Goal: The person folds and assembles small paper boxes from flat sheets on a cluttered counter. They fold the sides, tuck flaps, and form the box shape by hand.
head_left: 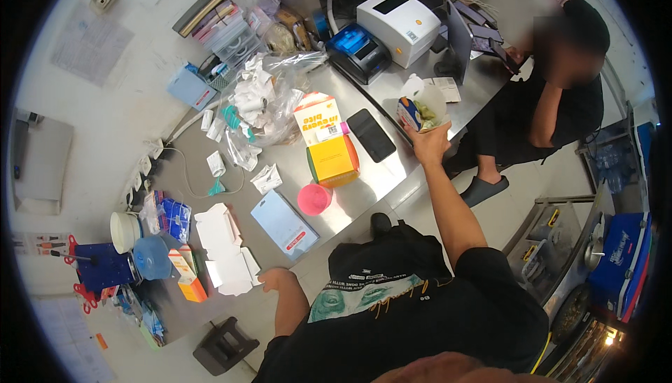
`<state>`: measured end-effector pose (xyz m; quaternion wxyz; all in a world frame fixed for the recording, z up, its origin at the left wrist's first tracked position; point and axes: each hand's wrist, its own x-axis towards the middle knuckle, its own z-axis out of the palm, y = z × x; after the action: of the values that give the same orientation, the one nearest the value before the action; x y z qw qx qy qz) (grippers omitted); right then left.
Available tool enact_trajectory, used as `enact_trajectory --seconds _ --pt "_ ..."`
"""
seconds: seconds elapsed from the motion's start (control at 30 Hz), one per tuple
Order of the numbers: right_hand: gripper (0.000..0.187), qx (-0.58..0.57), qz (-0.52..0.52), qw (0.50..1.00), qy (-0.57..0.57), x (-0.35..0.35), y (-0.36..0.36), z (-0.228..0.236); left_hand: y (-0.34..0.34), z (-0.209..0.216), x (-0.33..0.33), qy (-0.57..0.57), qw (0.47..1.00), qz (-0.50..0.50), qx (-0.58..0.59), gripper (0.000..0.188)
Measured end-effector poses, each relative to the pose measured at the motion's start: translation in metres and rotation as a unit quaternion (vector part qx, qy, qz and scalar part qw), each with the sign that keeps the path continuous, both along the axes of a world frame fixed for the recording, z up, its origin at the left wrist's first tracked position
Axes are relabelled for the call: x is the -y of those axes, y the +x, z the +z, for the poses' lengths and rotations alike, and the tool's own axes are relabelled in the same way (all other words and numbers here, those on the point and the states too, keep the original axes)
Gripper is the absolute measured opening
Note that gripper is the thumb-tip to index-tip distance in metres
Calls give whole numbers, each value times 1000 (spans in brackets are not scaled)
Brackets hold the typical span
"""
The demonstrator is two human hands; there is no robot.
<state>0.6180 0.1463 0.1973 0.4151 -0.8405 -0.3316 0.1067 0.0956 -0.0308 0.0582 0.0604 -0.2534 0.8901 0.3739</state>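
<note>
White-walled room, fisheye view from above; a long brushed-metal table runs diagonally across it. Beyond the table's right end sits a person dressed in black. At the far edge stands a white boxy desktop printer, with a smaller black-and-blue printer just beside it. Mid-table, left of centre: a clear plastic bag heaped with crumpled white paper. Nearer the front edge lies an opened white cardboard carton, unfolded, and to its right a flat light-blue rectangular package. A yellow box with orange and green sides rests farther back, a black rectangular phone near its right side. Small pack with a blue-and-orange printed side and yellow-green contents: in the right hand, fingers closed around its lower part, at the table's right portion, well apart from the carton. Left hand: at the front edge, fingers loosely bent, next to the carton's near corner; contact or grip cannot be determined. Smallest item noted: a pink round cup, between the light-blue package and the yellow box.
</note>
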Motion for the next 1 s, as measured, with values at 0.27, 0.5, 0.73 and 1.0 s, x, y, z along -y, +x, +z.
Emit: enact_trajectory --seconds 0.27,0.5,0.73,1.0 --pt "142 82 66 987 -118 34 2 13 -2 -6 5 -43 997 -58 -9 59" --pt "45 87 82 990 71 32 47 58 16 11 0 -81 994 -79 -6 64" --pt "20 191 285 936 -84 -49 38 62 22 27 -4 -74 991 -110 23 62" --pt "24 289 397 788 -370 -89 26 52 1 1 13 -114 980 -162 -7 33"
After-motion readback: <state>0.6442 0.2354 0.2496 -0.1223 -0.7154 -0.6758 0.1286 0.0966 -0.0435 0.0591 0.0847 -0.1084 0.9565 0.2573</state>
